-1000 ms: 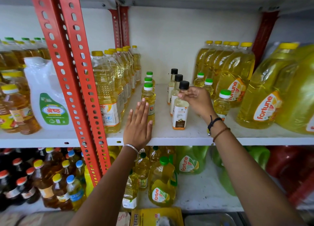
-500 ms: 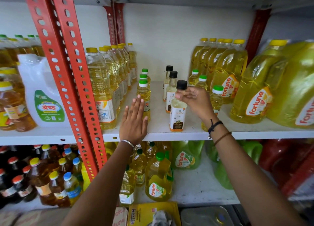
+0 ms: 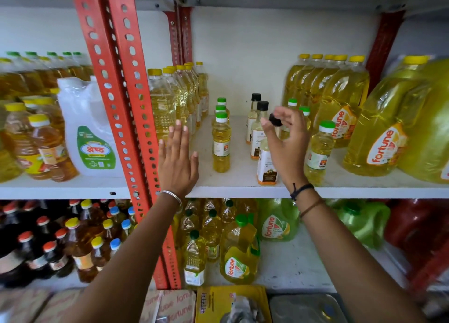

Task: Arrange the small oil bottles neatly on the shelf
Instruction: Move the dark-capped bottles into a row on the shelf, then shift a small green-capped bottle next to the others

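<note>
On the white shelf (image 3: pixel 238 187), three small green-capped oil bottles (image 3: pixel 221 147) stand in a row running front to back. To their right is a row of black-capped bottles with brown-and-white labels (image 3: pixel 261 118). My right hand (image 3: pixel 289 150) pinches the black cap of the front black-capped bottle (image 3: pixel 266 169), which stands near the shelf's front edge. My left hand (image 3: pixel 177 162) is flat with fingers spread, at the shelf edge left of the green-capped row and touching no bottle. More small green-capped bottles (image 3: pixel 317 152) stand right of my right hand.
Tall yellow-capped oil bottles (image 3: pixel 162 103) line the left, against a red slotted upright (image 3: pixel 126 118). Large Fortune jugs (image 3: pixel 384 138) fill the right. There is bare shelf between the two small-bottle rows. A lower shelf holds more oil bottles (image 3: pixel 239 254).
My right hand's fingers have shifted up from the bottle's neck to pinch its cap. My left hand stays flat in about the same place.
</note>
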Available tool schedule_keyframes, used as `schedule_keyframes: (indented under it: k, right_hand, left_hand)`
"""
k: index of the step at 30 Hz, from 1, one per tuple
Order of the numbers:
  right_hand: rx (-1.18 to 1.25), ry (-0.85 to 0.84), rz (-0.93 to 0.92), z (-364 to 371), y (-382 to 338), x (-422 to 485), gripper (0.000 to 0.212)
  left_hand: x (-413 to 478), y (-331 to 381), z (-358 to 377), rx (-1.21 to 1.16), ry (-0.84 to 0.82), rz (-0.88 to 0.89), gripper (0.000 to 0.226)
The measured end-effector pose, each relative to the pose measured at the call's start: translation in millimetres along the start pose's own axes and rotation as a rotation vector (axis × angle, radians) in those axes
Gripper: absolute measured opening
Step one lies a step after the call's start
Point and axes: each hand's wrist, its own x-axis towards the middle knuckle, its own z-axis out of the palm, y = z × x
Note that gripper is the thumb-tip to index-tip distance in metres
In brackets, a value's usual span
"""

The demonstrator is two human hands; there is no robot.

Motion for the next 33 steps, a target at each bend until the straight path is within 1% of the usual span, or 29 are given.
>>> schedule_keyframes:
  k: [2, 4, 9, 13, 15, 20, 22, 25, 27, 29, 33]
  right_hand:
    - [0.027, -0.083, -0.009, 21, -7, -4, 0.026]
    - [0.037, -0.181, 0.037, 41, -4, -6, 0.025]
    - [0.053, -0.374, 0.256, 86, 6, 0, 0.04]
    - [0.006, -0.47, 0.293, 104, 21, 13, 0.04]
    - [0.005, -0.459, 0.312, 107, 26, 17, 0.037]
    - [0.021, -0.373, 0.32, 107, 26, 22, 0.03]
    - [0.021, -0.326, 0.323, 110, 24, 21, 0.032]
    - [-0.01, -0.285, 0.329, 116, 23, 20, 0.041]
    - [-0.033, -0.276, 0.33, 119, 24, 19, 0.049]
    - [-0.053, -0.274, 0.313, 119, 25, 17, 0.051]
    - [-0.026, -0.332, 0.283, 113, 24, 15, 0.041]
  left_hand:
    - [2, -15, -4, 0.071, -0.017, 0.044, 0.059]
    - [1, -22, -3, 0.126, -0.038, 0.091, 0.06]
    - [0, -29, 3, 0.211, -0.029, 0.122, 0.061]
    - [0, -30, 5, 0.213, 0.005, 0.134, 0.059]
    - [-1, -31, 6, 0.215, 0.016, 0.145, 0.059]
    - [0, -32, 6, 0.209, 0.024, 0.159, 0.06]
    - [-1, -32, 6, 0.2, 0.019, 0.156, 0.059]
    - [-1, -32, 5, 0.198, 0.014, 0.157, 0.059]
    - [-1, -32, 5, 0.199, 0.013, 0.161, 0.059]
    - [-1, -32, 5, 0.206, 0.012, 0.162, 0.059]
    - [-1, -31, 5, 0.211, 0.006, 0.155, 0.059]
